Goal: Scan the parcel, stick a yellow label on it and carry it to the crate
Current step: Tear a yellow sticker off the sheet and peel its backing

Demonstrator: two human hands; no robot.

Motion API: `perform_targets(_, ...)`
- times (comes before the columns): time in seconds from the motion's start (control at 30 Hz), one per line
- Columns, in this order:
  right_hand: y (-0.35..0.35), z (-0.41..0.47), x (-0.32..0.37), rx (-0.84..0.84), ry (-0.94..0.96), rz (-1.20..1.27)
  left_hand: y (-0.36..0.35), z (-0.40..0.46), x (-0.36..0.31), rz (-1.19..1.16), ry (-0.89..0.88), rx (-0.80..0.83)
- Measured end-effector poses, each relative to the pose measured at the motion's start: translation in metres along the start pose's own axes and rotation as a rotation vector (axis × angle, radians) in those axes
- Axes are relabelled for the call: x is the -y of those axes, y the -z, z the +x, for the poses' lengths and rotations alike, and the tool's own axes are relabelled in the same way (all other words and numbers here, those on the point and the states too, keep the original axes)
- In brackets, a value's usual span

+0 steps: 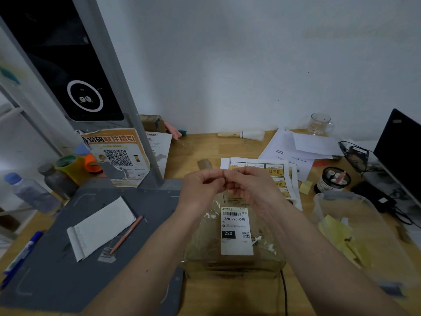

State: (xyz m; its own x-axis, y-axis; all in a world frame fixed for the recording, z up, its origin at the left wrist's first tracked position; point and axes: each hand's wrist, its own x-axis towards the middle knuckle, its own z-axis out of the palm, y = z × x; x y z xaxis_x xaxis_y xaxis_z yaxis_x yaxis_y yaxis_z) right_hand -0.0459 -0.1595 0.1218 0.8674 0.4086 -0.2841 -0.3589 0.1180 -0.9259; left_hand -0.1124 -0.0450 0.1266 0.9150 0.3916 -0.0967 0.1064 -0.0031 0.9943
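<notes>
fingers (224,179) of both hands pinched together (held thing hidden) above parcel (232,238)

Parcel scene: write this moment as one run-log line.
parcel: on table, no yellow label | left hand, right hand: fingertips together above it

Right in front of you the parcel (234,245) lies flat on the wooden bench (193,153), a brown package wrapped in clear, shiny film that's wrinkled and torn in spots. On its top face sits a white shipping label (235,231), upright to your view, with a barcode, "220-220-C40", a black "220" block and a small QR code. Beyond the parcel, the sheet of yellow labels (276,176) lies flat on the bench, yellow rectangles with dark print on white backing, partly hidden behind your right hand (252,188).
</notes>
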Motion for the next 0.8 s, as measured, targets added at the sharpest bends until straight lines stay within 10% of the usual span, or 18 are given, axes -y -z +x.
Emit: perform_targets(0.8, 0.0025, 0.002, 0.0019, 0.036, 0.13, -0.229, 0.0005, 0.0103, -0.0007, -0.269, 0.177, -0.032)
